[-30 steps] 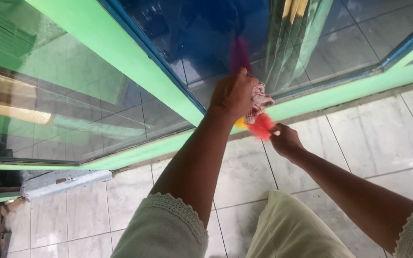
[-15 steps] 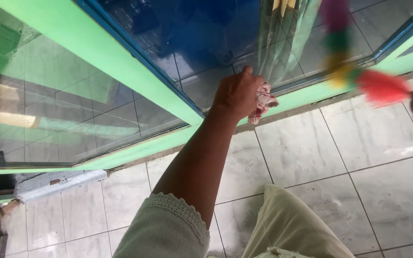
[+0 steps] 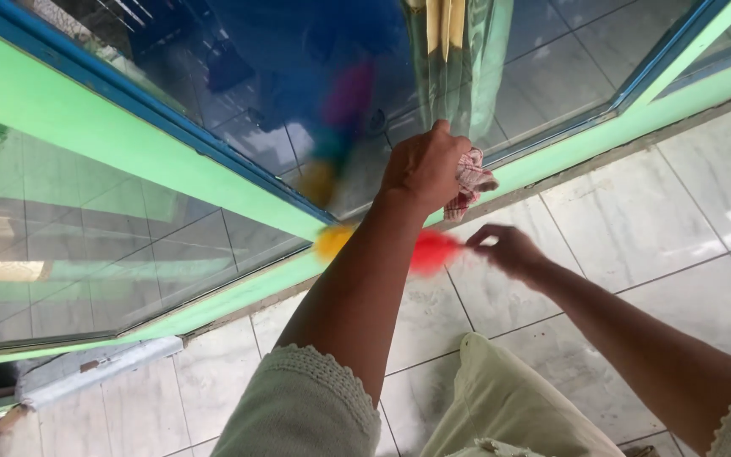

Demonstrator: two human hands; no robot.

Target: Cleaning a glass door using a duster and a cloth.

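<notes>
My left hand (image 3: 423, 167) presses a red-and-white checked cloth (image 3: 469, 184) against the lower part of a glass pane (image 3: 315, 68) set in a green and blue frame (image 3: 129, 140). My right hand (image 3: 509, 250) grips the handle end of a multicoloured feather duster (image 3: 433, 251). Its red part shows just right of my left forearm and its yellow part (image 3: 332, 240) just left of it, blurred by motion. The duster passes under my left forearm along the bottom green rail. A blurred reflection of it shows in the glass.
Pale marbled floor tiles (image 3: 636, 220) run along the base of the window. A grey metal strip (image 3: 95, 366) lies on the floor at lower left. My light-coloured garment (image 3: 509, 406) fills the bottom centre.
My right hand has swung the duster from far right back to the left, under my left forearm. My left hand with the cloth has stayed on the glass.
</notes>
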